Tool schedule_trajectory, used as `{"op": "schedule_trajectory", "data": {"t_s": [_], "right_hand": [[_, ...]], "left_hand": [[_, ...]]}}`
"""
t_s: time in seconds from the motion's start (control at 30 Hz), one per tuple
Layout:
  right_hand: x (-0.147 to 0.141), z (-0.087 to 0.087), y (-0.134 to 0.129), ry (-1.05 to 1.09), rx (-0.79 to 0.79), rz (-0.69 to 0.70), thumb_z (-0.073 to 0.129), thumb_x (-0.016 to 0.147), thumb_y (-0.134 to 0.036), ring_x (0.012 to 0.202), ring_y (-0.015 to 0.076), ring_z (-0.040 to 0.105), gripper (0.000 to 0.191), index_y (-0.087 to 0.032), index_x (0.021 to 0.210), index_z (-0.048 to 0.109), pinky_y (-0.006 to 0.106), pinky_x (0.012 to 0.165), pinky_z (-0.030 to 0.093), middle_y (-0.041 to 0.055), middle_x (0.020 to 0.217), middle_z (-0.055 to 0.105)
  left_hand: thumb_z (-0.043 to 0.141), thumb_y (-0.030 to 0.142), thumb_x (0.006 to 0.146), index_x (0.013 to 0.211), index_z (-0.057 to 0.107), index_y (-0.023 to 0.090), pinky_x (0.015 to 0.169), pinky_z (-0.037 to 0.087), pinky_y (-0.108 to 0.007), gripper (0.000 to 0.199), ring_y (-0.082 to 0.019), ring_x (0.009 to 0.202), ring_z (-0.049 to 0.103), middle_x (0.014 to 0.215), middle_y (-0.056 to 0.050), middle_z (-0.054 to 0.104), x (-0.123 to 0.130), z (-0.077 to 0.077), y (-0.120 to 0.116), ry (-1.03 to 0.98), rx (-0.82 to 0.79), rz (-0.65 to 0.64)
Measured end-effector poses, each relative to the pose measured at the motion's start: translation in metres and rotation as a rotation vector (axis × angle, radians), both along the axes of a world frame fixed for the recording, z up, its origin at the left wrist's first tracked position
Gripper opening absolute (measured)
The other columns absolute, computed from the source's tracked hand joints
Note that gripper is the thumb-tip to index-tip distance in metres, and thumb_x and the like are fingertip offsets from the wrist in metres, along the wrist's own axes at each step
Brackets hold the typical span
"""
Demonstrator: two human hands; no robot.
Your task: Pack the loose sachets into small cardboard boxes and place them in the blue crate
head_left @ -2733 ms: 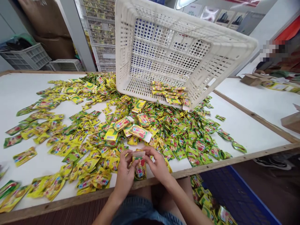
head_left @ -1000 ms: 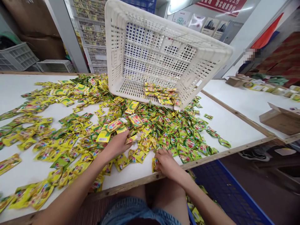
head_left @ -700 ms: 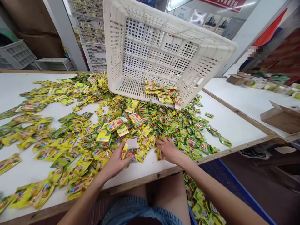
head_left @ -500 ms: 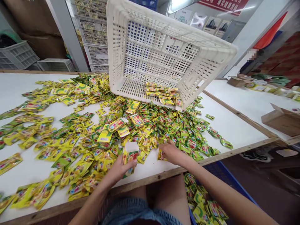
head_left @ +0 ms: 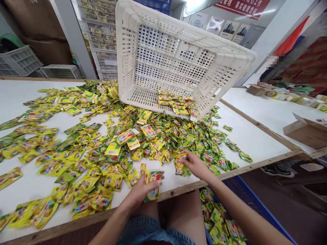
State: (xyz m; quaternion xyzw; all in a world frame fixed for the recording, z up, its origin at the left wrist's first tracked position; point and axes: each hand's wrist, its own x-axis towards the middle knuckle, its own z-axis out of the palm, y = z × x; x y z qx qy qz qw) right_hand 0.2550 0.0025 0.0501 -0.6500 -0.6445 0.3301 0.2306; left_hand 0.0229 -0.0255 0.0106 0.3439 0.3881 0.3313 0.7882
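Note:
My left hand (head_left: 143,190) is closed round a small yellow, green and red box (head_left: 153,190), held low by the table's front edge. A yellow end of the box stands up between thumb and fingers. To its right, my right hand (head_left: 196,166) pinches small yellow sachets (head_left: 180,166) just above the white tabletop; how many it grips I cannot make out. Beyond both hands spreads a large heap of yellow and green sachets (head_left: 199,139). Several flat printed boxes (head_left: 127,136) lie on top of that heap.
A white plastic crate (head_left: 125,61) stands tipped on its side behind the heap, with boxes (head_left: 176,102) inside. Under the table edge sits a blue crate (head_left: 251,197) of filled packs (head_left: 219,221). An open cardboard box (head_left: 305,131) rests at right.
My left hand has moved right with the box, which has turned and whose white flap no longer shows. My right hand has drawn sachets slightly away from the heap.

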Motion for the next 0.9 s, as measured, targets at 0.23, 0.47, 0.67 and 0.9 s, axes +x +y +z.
{"op": "schedule_trajectory", "data": {"t_s": [0.23,0.47,0.67,0.9], "right_hand": [[-0.032,-0.021,0.000,0.586,0.055,-0.215,0.058,0.074,-0.044,0.061,0.0132,0.056,0.033,-0.020,0.092,0.044,0.027,0.057,0.049,-0.0015,0.072,0.056],[-0.034,-0.019,0.000,0.342,-0.108,0.062,0.046,0.082,-0.041,0.050,0.0094,0.049,0.023,-0.019,0.083,0.051,0.020,0.041,0.046,-0.0035,0.065,0.047],[-0.050,-0.012,-0.004,0.230,-0.092,0.219,0.052,0.081,-0.030,0.068,0.0136,0.055,0.018,-0.019,0.096,0.053,0.023,0.054,0.046,0.0010,0.079,0.057],[-0.054,0.014,0.009,0.196,0.184,-0.047,0.055,0.079,-0.028,0.066,0.0143,0.053,0.024,-0.019,0.101,0.050,0.024,0.060,0.042,-0.0009,0.075,0.058]], "left_hand": [[0.072,0.036,0.065,0.107,0.062,0.012,0.088,0.045,-0.037,0.050,-0.028,0.101,0.060,0.107,-0.014,0.066,0.011,-0.003,-0.004,-0.050,0.026,0.088],[0.070,0.037,0.067,0.108,0.062,0.011,0.091,0.043,-0.036,0.049,-0.028,0.106,0.056,0.109,-0.013,0.066,-0.004,-0.006,0.002,0.055,0.104,-0.014],[0.070,0.038,0.066,0.105,0.061,0.012,0.087,0.044,-0.035,0.048,-0.026,0.098,0.060,0.106,-0.012,0.067,-0.001,-0.005,0.000,0.038,0.086,0.004],[0.075,0.037,0.055,0.075,0.061,0.013,0.064,0.046,-0.029,0.034,-0.018,0.061,0.061,0.064,-0.005,0.065,0.001,-0.007,0.008,0.047,0.051,0.051]]}}
